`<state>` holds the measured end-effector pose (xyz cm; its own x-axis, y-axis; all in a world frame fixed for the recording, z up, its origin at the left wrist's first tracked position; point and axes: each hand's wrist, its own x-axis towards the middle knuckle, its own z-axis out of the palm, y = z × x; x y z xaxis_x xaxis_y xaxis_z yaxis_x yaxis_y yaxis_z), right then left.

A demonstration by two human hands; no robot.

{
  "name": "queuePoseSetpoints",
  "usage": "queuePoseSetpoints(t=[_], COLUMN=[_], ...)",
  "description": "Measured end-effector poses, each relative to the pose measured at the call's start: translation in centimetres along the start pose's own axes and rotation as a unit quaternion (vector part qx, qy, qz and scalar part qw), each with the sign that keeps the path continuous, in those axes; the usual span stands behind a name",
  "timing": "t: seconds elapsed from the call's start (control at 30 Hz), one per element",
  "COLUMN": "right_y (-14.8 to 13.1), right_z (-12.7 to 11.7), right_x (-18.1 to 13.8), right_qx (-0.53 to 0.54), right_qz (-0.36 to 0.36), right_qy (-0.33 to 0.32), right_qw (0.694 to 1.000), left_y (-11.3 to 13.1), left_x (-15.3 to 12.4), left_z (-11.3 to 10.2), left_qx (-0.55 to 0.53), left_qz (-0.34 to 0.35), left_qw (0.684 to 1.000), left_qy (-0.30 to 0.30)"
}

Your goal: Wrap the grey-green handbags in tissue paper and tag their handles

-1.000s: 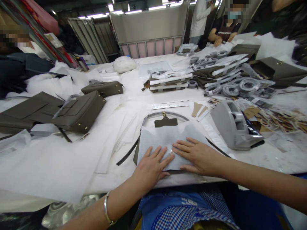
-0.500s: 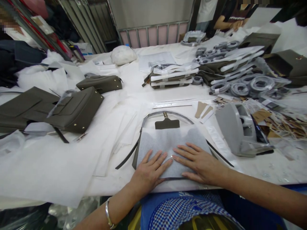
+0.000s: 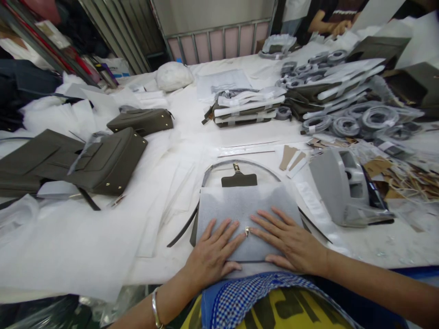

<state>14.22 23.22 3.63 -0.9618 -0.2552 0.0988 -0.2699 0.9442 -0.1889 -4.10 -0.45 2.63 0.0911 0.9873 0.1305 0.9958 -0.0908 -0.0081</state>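
Note:
A dark olive handbag [image 3: 239, 179] lies flat at the near table edge, mostly covered by a sheet of white tissue paper [image 3: 240, 205]. Its handle arcs beyond the far side, and a thin strap [image 3: 183, 226] trails to the left. My left hand [image 3: 212, 253] rests flat on the tissue with fingers spread. My right hand [image 3: 291, 240] lies flat beside it, fingers stretched out. A small metal stud [image 3: 247, 231] shows between the two index fingertips. A silver bangle [image 3: 156, 308] circles my left wrist.
A grey tape dispenser [image 3: 343, 187] stands to the right. Olive handbags [image 3: 106, 160] lie at left, wrapped bags [image 3: 247, 109] and coiled straps [image 3: 346, 123] farther back. Loose white tissue sheets [image 3: 68, 242] cover the near left. Other people stand at the far edge.
The view has tilted downward, so the bag sits lower and nearer. Both hands have stayed flat on the tissue, barely shifting.

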Motion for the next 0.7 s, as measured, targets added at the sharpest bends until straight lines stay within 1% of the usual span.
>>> queuePoseSetpoints(t=[0.1, 0.2, 0.3, 0.33, 0.4, 0.5, 0.53, 0.6, 0.67, 0.7], right_y=[0.3, 1.2, 2.3, 2.7, 3.2, 3.7, 3.8, 4.0, 4.2, 4.3], right_z=[0.1, 0.7, 2.0, 2.5, 3.1, 2.5, 1.9, 0.5, -0.6, -1.0], right_x=[-0.2, -0.3, -0.4, -0.5, -0.7, -0.7, -0.6, -0.1, 0.7, 1.2], right_qx=[0.008, 0.016, 0.022, 0.028, 0.051, 0.088, 0.097, 0.097, 0.067, 0.042], right_qz=[-0.007, -0.025, -0.055, -0.057, -0.049, -0.03, -0.024, -0.005, 0.031, 0.057], right_qy=[0.008, 0.014, 0.044, 0.058, 0.083, 0.09, 0.085, 0.072, 0.069, 0.071], right_qw=[1.0, 0.999, 0.997, 0.996, 0.994, 0.992, 0.991, 0.993, 0.995, 0.995], left_y=[-0.4, -1.0, -1.8, -2.1, -2.6, -3.7, -4.1, -4.9, -5.5, -5.8], left_x=[0.1, 0.2, -0.2, -0.5, -0.9, -0.7, -0.3, 1.1, 3.0, 4.0], left_z=[0.3, 1.3, 2.8, 3.2, 3.5, 2.4, 1.7, 0.1, -1.4, -1.8], left_qx=[0.012, 0.011, -0.034, -0.059, -0.113, -0.174, -0.186, -0.191, -0.168, -0.15], left_qz=[0.013, 0.026, 0.018, 0.009, -0.009, -0.013, -0.013, -0.023, -0.044, -0.057], left_qw=[0.999, 0.997, 0.993, 0.992, 0.991, 0.985, 0.982, 0.981, 0.982, 0.984], left_qy=[0.027, 0.077, 0.112, 0.108, 0.077, 0.016, 0.012, 0.034, 0.072, 0.08])
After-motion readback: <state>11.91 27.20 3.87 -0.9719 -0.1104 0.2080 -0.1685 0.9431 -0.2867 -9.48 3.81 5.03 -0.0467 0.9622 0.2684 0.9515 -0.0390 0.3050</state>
